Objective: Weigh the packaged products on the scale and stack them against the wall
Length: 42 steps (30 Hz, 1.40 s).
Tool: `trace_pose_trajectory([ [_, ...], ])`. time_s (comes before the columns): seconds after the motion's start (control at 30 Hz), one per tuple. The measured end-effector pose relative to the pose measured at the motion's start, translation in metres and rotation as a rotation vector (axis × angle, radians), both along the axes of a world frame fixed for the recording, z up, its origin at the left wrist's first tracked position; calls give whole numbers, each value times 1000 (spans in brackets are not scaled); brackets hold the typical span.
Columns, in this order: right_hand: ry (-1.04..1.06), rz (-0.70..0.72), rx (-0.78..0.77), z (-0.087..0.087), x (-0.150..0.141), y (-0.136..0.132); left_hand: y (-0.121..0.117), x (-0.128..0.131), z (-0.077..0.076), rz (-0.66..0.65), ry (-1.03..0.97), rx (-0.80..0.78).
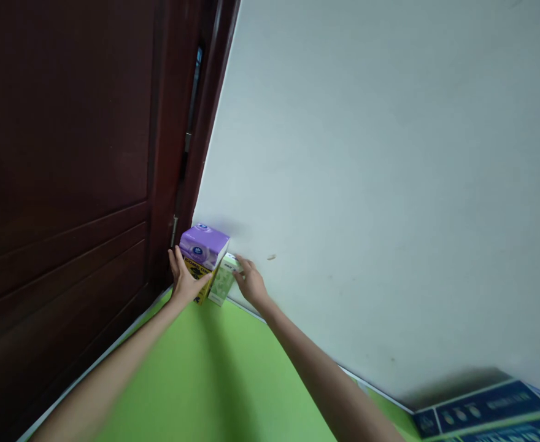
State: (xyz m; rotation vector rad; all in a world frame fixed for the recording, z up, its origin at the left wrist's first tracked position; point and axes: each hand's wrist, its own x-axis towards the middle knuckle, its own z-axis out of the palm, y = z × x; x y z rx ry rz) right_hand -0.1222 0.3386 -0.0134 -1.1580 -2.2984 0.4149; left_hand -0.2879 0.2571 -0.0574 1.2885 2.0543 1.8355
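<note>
In the corner where the door meets the wall stands a yellow box [200, 293] with dark print. A purple tissue pack [204, 244] rests on top of it. My left hand [186, 283] spans the yellow box, fingers at its left side and thumb at its right, partly covering its front. Just to the right, a slim light-green box [223, 281] stands upright, slightly tilted in view. My right hand [251, 284] grips it near its top right, thumb on the front and fingers at the upper edge.
A dark red-brown wooden door [67, 153] rises on the left. The pale wall [366, 172] runs behind the boxes and to the right. Beneath everything lies a bright green surface [191, 380]. A dark blue printed box [491, 408] sits against the wall at lower right.
</note>
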Motion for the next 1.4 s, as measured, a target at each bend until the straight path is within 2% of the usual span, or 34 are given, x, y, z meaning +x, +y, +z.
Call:
trace_pose_trajectory([
  [0.17,3,11,10,-1,-4,3,12,-3,23,12,50,13],
  [0.27,8,3,14,0,0,4,16,3,29,52,88,-11],
  [0.5,14,-30,18,3,10,3,18,12,27,126,149,-20],
  [0.83,0,-68,11,1,4,4,17,26,26,115,158,53],
  [1.17,-21,-73,-14,3,6,3,20,28,22,164,203,7],
  [1.4,51,-82,-63,-1,6,-1,9,22,16,56,158,-96],
])
